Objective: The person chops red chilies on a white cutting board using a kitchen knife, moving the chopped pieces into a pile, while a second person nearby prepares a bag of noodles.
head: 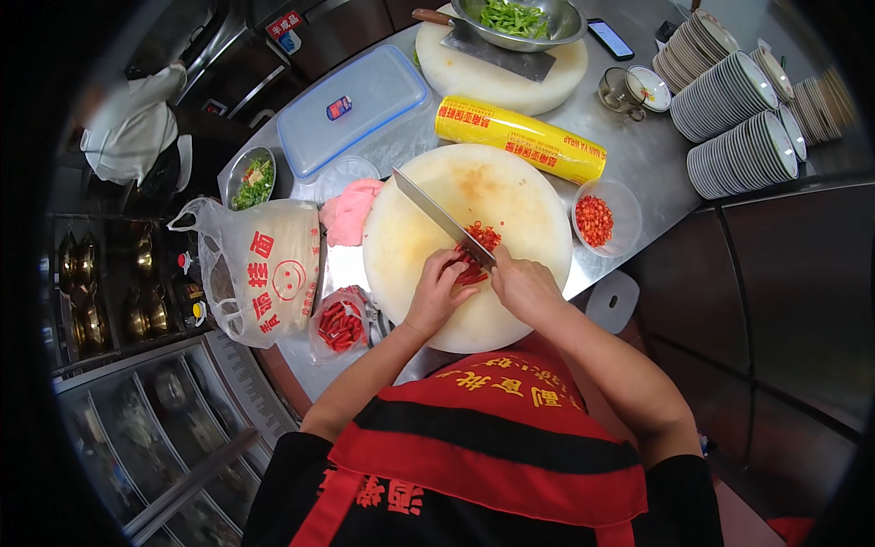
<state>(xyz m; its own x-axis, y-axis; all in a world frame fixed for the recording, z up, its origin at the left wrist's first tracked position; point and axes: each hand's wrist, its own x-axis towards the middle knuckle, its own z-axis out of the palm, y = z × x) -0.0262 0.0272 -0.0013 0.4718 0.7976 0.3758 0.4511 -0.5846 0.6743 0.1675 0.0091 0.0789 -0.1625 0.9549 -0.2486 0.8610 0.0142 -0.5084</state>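
Observation:
My right hand (523, 284) grips a cleaver (437, 212), its blade slanting up and left across a round white cutting board (403, 273). Bunched red chillies (472, 273) lie under the fingers of my left hand (441, 290), which presses them against the near side of the blade. Beyond the blade sits a small heap of chopped chilli (487, 236). To the right of the board, a clear round tub (625, 225) contains chopped red chilli (593, 220). A plastic bag of whole red chillies (340, 327) stands at the board's lower left.
A yellow roll of cling wrap (519, 139) lies behind the board. At left are a pink cloth (352, 212), a white plastic bag (273, 273) and a lidded box (355, 109). Stacked plates (724, 96) stand at right. Another person (133, 130) is at far left.

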